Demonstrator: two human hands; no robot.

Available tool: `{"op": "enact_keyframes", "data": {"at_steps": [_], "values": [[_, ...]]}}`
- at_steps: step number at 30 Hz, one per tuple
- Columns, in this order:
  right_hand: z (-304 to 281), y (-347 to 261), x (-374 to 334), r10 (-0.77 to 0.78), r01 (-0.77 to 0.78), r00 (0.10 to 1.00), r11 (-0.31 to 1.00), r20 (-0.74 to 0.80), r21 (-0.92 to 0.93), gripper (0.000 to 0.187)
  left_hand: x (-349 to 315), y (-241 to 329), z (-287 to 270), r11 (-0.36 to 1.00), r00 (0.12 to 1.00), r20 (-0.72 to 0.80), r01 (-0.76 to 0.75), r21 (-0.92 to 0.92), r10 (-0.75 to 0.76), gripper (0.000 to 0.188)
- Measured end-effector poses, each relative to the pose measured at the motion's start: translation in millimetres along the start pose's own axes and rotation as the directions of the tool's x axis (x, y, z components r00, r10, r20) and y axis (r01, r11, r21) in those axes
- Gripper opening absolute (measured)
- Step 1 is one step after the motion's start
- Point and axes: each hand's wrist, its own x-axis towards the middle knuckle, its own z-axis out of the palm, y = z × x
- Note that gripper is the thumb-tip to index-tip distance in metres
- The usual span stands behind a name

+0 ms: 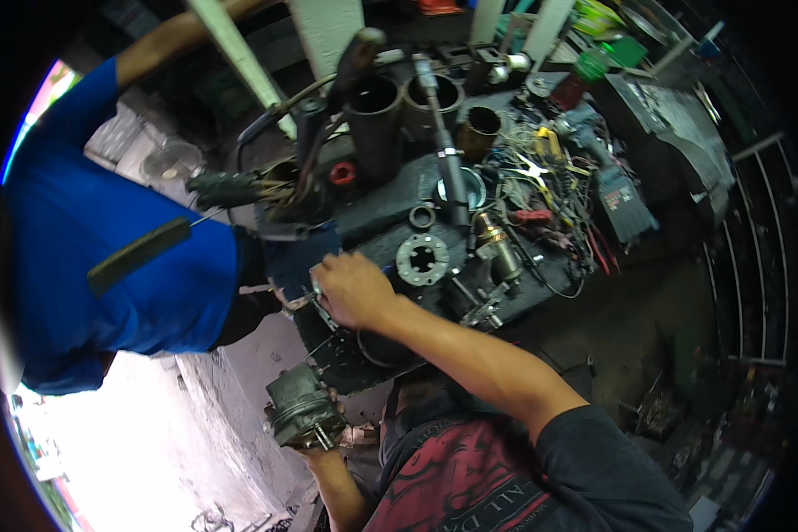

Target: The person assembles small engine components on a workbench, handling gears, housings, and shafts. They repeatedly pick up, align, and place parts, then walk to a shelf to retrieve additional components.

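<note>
My left hand (317, 449) grips a grey metal motor-like housing (300, 401) from below, off the near left edge of the bench. A short shaft (323, 437) sticks out of the housing. At the bench's left edge is my right hand (356, 291), its fingers curled together; whatever they hold is hidden or too small to name. Just right of that hand lies a round metal plate (423, 260) with holes around its rim and a toothed opening. A small metal ring (421, 215) rests beyond the plate. A cylindrical metal part (503, 253) lies farther right.
Dark metal cylinders (374, 129) stand at the back of the bench, beside a long-handled tool (451, 173). Tangled wires (541, 168), a power tool (621, 199) and a green-capped bottle (585, 75) crowd the right side. A person in a blue shirt (142, 257) is close at left.
</note>
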Motion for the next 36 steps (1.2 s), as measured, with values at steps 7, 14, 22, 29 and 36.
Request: {"op": "enact_keyframes", "data": {"at_steps": [7,14,22,29,36], "values": [[-115,21,-206,0.417,-0.397,0.872,0.909,-0.258,0.129,0.041,12,2,-10,0.736,0.977,0.199,-0.194,0.648,0.082,0.085],[-119,77,-206,0.591,-0.594,0.705,0.794,-0.393,0.129,0.098,44,-41,43,0.858,0.99,0.134,-0.099,0.504,0.036,0.081],[-114,104,-141,0.684,-0.677,0.727,0.729,-0.069,0.096,0.081,58,-89,68,0.884,0.988,0.148,-0.026,0.466,-0.048,0.093],[-133,85,-165,0.711,-0.669,0.694,0.694,-0.108,0.266,0.064,49,-99,75,0.844,0.995,0.097,-0.059,0.533,0.008,0.101],[-158,73,-203,0.764,-0.699,0.642,0.616,-0.06,0.363,0.055,54,-97,83,0.832,0.998,0.052,-0.064,0.551,0.043,0.097]]}}
